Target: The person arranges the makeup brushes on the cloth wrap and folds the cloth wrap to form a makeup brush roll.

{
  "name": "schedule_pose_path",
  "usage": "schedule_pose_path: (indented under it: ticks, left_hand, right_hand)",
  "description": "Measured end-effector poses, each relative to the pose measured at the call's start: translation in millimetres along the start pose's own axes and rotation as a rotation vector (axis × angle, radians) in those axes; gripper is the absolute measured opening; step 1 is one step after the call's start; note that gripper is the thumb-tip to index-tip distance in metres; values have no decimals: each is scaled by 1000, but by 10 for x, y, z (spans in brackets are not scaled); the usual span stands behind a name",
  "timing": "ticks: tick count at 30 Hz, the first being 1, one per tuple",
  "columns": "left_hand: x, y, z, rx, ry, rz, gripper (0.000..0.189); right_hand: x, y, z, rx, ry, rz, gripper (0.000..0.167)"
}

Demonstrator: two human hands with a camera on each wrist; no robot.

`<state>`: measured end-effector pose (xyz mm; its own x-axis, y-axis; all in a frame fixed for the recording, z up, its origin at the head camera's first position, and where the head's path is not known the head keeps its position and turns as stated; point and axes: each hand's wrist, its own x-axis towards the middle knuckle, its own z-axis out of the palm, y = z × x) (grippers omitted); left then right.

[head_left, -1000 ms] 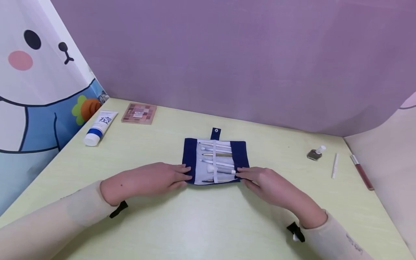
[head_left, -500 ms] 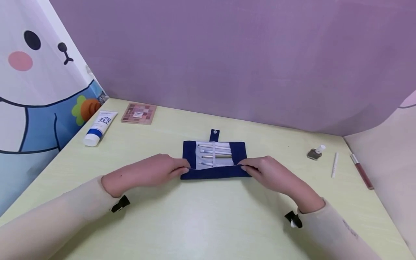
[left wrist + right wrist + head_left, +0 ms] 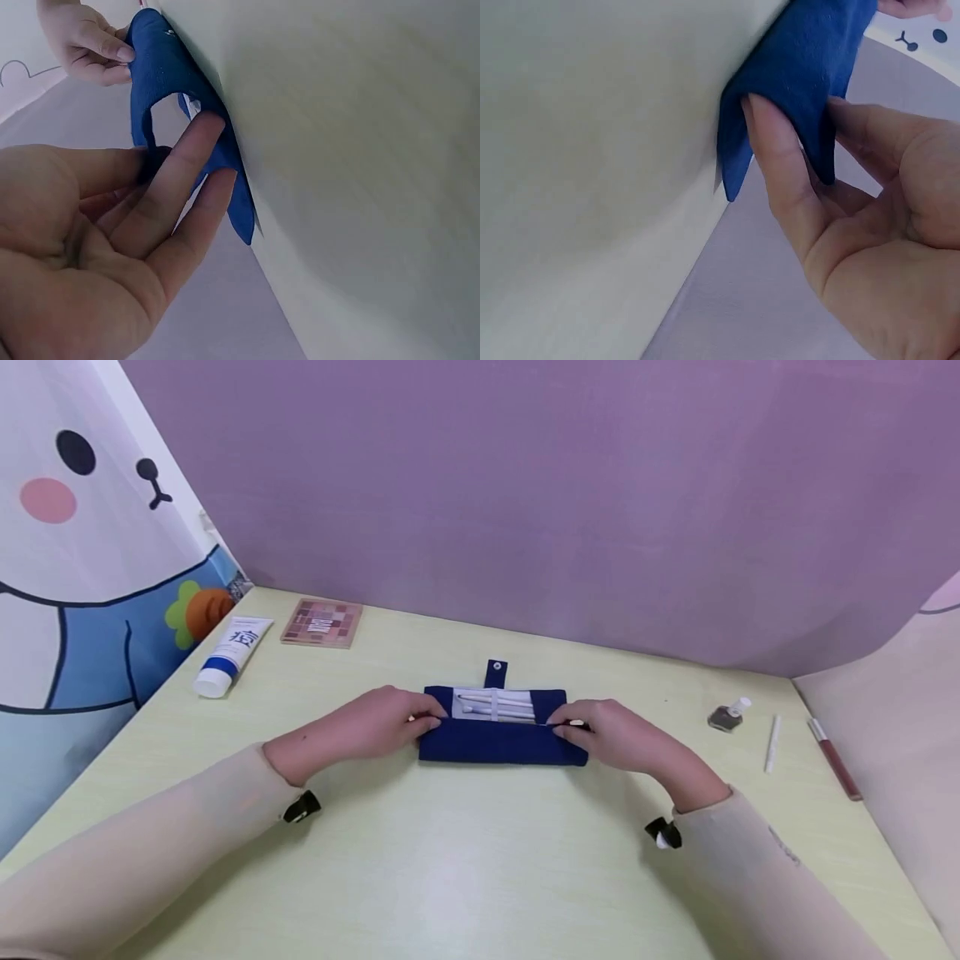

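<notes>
A navy blue fabric brush roll lies at the middle of the table, its near part folded up over the inside. Slim makeup brushes show under a pale strap in the part still uncovered, and a snap tab sticks out at the far edge. My left hand pinches the left end of the folded edge between thumb and fingers. At the right end, my right hand pinches the same edge. In the right wrist view the cloth curves over between thumb and fingers.
A white and blue tube and a pink eyeshadow palette lie at the back left. To the right are a small dark bottle with a white cap, a white pen-like stick and a reddish-brown tube. A purple curtain hangs behind.
Both hands, first resting on the roll's near corners, have gripped its near edge and folded it away from me. The fold now covers most of the brushes.
</notes>
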<state>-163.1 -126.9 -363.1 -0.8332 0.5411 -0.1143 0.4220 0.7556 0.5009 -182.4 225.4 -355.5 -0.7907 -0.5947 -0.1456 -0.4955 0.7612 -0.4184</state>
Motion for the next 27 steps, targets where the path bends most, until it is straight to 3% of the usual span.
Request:
schedule_pose_path:
  ticks: [5, 14, 27]
  left_hand:
    - [87, -24, -17, 7, 0, -29, 26]
    - [252, -140, -65, -149, -129, -106, 25]
    - [371, -240, -51, -323, -143, -181, 17]
  right_hand:
    - [119, 58, -41, 4, -44, -16, 23]
    - [257, 137, -99, 38, -145, 57, 18]
    - [319, 113, -93, 15, -169, 50, 12]
